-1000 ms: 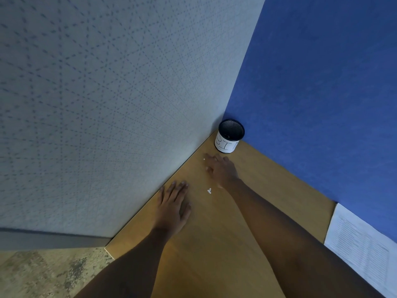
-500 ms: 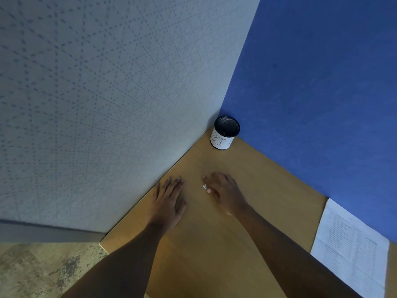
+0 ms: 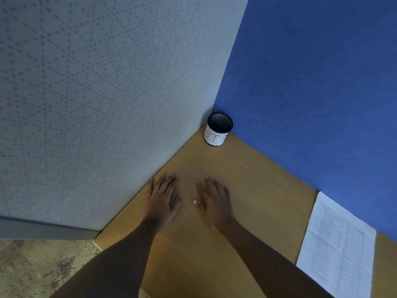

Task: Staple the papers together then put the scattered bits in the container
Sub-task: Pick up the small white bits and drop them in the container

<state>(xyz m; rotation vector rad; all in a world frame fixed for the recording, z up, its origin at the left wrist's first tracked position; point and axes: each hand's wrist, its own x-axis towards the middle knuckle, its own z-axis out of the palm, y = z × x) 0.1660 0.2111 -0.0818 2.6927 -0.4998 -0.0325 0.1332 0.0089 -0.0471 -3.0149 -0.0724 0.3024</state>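
Papers (image 3: 337,244) run off the bottom edge; container (image 3: 214,138) interior too dark.

A black mesh container (image 3: 219,131), white-labelled, stands upright in the desk (image 3: 253,179) corner; printed papers (image 3: 337,250) lie flat far right, stapling unclear.

Bare forearms (image 3: 129,250) end in the left grip (image 3: 164,198) and right grip (image 3: 214,204), fingernails (image 3: 195,202) short.

grey partition (image 3: 103,100) L | blue partition (image 3: 311,82) R | wood desk (image 3: 247,179) | speckled floor (image 3: 32,269)
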